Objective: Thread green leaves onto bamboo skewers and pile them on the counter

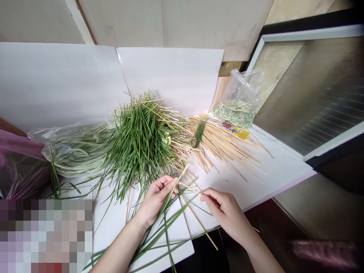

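Observation:
My left hand [162, 195] is closed near the table's front edge, pinching long green leaves [183, 172] between thumb and fingers. To its right, my right hand [218, 203] is closed on a thin wooden skewer [191, 188], whose other end reaches my left fingertips. More loose leaves [167, 223] lie below and between the hands, trailing over the table edge. Just behind my left hand rises a large heap of green leaves [139, 136] with skewers poking out of it.
Many bare skewers [224, 142] are spread at the back right, with a small green bundle [200, 132] on them. Behind stands a clear bag of pale green pieces [237, 110]. A clear bag of long stems [79, 151] lies left. The white table [261, 182] ends at the right.

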`<action>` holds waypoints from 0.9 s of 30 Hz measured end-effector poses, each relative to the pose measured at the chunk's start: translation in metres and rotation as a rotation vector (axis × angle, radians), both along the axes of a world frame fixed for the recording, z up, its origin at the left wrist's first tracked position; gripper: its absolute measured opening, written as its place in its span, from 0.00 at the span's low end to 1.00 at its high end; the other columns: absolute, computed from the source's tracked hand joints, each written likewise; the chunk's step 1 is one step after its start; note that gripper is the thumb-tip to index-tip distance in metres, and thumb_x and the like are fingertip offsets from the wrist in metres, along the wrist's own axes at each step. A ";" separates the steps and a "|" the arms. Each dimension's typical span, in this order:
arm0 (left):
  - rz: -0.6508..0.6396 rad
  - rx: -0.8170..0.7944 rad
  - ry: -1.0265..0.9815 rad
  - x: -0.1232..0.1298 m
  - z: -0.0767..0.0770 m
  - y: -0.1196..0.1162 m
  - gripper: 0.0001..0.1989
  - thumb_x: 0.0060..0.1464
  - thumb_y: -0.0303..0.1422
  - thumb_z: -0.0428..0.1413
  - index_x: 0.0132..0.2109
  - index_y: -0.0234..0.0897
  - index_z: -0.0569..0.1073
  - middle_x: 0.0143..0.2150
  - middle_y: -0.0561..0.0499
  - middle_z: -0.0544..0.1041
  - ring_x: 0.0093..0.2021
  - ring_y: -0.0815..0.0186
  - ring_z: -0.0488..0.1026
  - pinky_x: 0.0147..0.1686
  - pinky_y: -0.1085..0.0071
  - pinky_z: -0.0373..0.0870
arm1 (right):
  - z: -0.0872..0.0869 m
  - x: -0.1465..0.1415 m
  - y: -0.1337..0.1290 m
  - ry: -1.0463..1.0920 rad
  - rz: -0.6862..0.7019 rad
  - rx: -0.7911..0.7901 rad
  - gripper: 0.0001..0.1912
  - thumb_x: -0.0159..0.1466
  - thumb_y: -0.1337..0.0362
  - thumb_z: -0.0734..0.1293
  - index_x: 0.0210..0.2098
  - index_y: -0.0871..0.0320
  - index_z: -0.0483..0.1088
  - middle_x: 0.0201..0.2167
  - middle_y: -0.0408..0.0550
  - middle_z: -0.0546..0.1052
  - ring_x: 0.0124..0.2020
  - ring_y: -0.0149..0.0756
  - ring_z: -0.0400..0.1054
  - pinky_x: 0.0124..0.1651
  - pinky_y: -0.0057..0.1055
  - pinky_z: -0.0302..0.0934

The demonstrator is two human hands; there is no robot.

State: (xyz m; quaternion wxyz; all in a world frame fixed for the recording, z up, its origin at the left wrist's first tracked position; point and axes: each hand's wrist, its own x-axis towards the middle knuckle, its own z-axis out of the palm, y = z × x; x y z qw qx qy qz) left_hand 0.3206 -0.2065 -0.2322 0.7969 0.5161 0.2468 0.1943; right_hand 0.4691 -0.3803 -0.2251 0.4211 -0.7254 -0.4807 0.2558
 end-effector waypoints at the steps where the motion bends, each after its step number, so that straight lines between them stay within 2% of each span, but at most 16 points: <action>1: 0.000 0.002 0.002 0.000 0.000 0.000 0.14 0.56 0.40 0.62 0.32 0.34 0.72 0.27 0.54 0.72 0.26 0.74 0.63 0.29 0.78 0.59 | 0.000 0.000 0.000 0.000 0.002 -0.002 0.12 0.69 0.61 0.58 0.32 0.56 0.68 0.19 0.37 0.55 0.21 0.30 0.47 0.24 0.27 0.44; 11: 0.008 0.086 0.041 -0.003 -0.004 0.000 0.15 0.57 0.41 0.62 0.30 0.34 0.71 0.25 0.54 0.71 0.25 0.74 0.61 0.27 0.77 0.56 | 0.000 0.000 0.000 -0.002 0.006 0.012 0.12 0.69 0.62 0.58 0.33 0.56 0.69 0.19 0.36 0.55 0.21 0.30 0.47 0.23 0.26 0.44; 18: 0.011 0.131 0.043 -0.001 -0.003 0.001 0.15 0.56 0.42 0.62 0.31 0.34 0.72 0.24 0.54 0.70 0.25 0.73 0.60 0.27 0.76 0.56 | -0.001 -0.004 0.001 -0.036 0.012 0.017 0.13 0.71 0.62 0.57 0.32 0.57 0.68 0.20 0.37 0.59 0.20 0.29 0.48 0.24 0.26 0.44; 23: 0.034 0.214 0.047 -0.001 -0.003 0.003 0.15 0.57 0.41 0.61 0.31 0.34 0.73 0.26 0.53 0.73 0.27 0.72 0.63 0.30 0.75 0.59 | -0.001 -0.003 0.002 -0.047 0.007 0.024 0.14 0.70 0.62 0.57 0.32 0.57 0.68 0.21 0.38 0.59 0.20 0.29 0.49 0.24 0.26 0.44; 27: 0.090 0.309 0.052 -0.001 -0.002 0.003 0.11 0.55 0.40 0.63 0.35 0.35 0.77 0.31 0.52 0.76 0.32 0.70 0.68 0.35 0.74 0.63 | -0.002 -0.002 0.002 -0.044 0.003 0.016 0.13 0.70 0.63 0.57 0.31 0.56 0.68 0.20 0.37 0.58 0.20 0.30 0.48 0.23 0.26 0.44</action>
